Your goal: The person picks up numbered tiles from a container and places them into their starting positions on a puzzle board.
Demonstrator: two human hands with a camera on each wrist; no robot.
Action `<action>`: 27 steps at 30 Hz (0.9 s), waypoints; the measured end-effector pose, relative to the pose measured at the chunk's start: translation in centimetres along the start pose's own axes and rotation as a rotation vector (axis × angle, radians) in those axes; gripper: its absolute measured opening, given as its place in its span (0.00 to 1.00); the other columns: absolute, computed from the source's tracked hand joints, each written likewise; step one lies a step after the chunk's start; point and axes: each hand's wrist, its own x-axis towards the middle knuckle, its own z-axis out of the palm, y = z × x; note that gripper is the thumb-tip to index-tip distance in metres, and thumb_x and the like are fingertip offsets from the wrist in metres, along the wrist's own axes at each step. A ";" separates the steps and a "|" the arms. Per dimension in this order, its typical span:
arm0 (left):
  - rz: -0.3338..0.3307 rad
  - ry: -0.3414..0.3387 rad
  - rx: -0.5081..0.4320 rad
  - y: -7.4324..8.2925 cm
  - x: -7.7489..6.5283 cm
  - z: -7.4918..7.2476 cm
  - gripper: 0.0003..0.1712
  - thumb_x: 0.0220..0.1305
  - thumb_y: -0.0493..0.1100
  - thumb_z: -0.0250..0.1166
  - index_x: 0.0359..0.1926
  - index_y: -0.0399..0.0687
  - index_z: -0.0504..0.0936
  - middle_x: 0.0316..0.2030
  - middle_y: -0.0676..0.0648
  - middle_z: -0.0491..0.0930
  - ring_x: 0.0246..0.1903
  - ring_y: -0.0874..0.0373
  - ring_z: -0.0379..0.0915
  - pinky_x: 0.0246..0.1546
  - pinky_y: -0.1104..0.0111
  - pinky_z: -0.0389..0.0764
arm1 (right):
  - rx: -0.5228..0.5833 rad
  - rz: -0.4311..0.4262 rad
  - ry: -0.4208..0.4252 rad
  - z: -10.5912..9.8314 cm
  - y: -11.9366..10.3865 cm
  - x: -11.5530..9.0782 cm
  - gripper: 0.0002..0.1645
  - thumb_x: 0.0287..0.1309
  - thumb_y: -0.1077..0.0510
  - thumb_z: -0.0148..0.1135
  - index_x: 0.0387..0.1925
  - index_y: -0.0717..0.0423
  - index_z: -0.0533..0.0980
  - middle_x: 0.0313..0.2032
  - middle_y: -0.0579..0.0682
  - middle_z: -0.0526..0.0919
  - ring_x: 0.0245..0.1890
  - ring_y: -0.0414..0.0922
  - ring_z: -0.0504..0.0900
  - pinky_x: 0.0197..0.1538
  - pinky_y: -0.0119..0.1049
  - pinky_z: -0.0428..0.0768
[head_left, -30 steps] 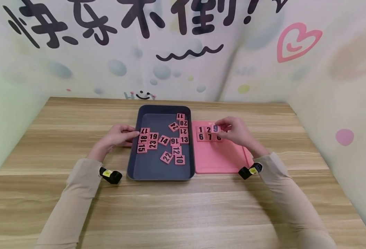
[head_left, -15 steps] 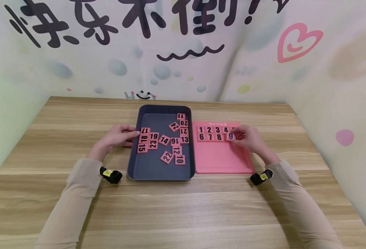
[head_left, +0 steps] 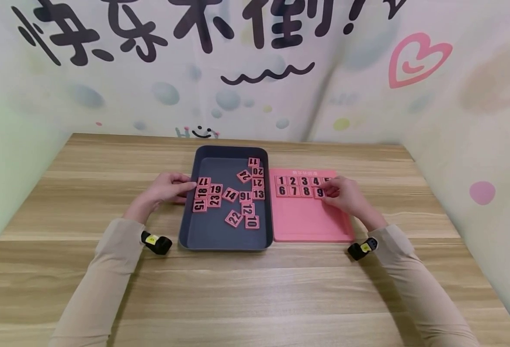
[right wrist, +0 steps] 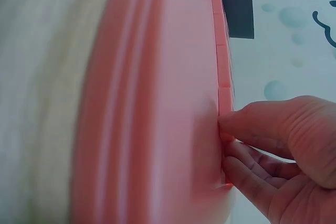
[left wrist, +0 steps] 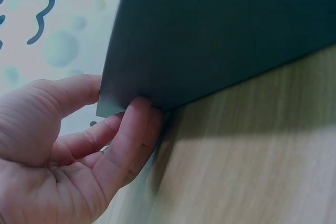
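Observation:
My left hand (head_left: pixel 168 188) holds the left side of a dark blue-grey tray (head_left: pixel 224 238). In the left wrist view its thumb is at the rim and its fingers lie against the outer wall. My right hand (head_left: pixel 346 193) pinches the number 9 tile (head_left: pixel 319 192), which sits at the right end of the second row on a pink board (head_left: pixel 307 219). Beside it is the 8 tile (head_left: pixel 306 191); above is the 4 tile (head_left: pixel 316 181). The 5 tile (head_left: pixel 326 180) is partly covered by my fingers. The right wrist view shows the thumb (right wrist: pixel 257 121) and fingertips right at the row's edge.
Inside the tray lie several loose pink number tiles, among them 14 (head_left: pixel 230 194), 22 (head_left: pixel 234 219) and 10 (head_left: pixel 252 222), turned various ways. The board stands close against the tray's right side on a wooden table (head_left: pixel 255 299). A printed backdrop (head_left: pixel 255 111) rises behind.
My right hand has carried the 9 tile rightward from over the 2 and 3 tiles to the second row's end, where it settled beside the 8. My left hand stays at the tray.

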 end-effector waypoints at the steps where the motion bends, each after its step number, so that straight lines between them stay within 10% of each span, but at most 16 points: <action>1: 0.001 0.000 0.000 0.0 0.0 0.0 0.26 0.68 0.42 0.56 0.59 0.27 0.66 0.52 0.32 0.71 0.36 0.60 0.76 0.41 0.69 0.82 | -0.002 -0.003 0.002 0.1 0.0 0.0 0.14 0.48 0.70 0.67 0.39 0.71 0.78 0.34 0.62 0.77 0.34 0.55 0.80 0.38 0.45 0.82; 16: 0.005 0.008 -0.011 0.1 0.0 0.1 0.25 0.68 0.42 0.57 0.58 0.26 0.67 0.50 0.32 0.71 0.34 0.60 0.77 0.41 0.67 0.83 | 0.023 0.014 0.043 -0.1 -0.7 0.7 0.14 0.47 0.70 0.68 0.37 0.72 0.76 0.33 0.63 0.80 0.34 0.56 0.80 0.40 0.47 0.82; 27: 0.000 0.010 -0.022 0.0 0.1 0.0 0.25 0.68 0.41 0.57 0.58 0.26 0.67 0.50 0.31 0.71 0.33 0.61 0.77 0.40 0.67 0.83 | 0.047 -0.040 -0.006 0.8 -6.6 3.4 0.18 0.51 0.66 0.67 0.44 0.70 0.75 0.40 0.63 0.79 0.39 0.54 0.79 0.44 0.46 0.81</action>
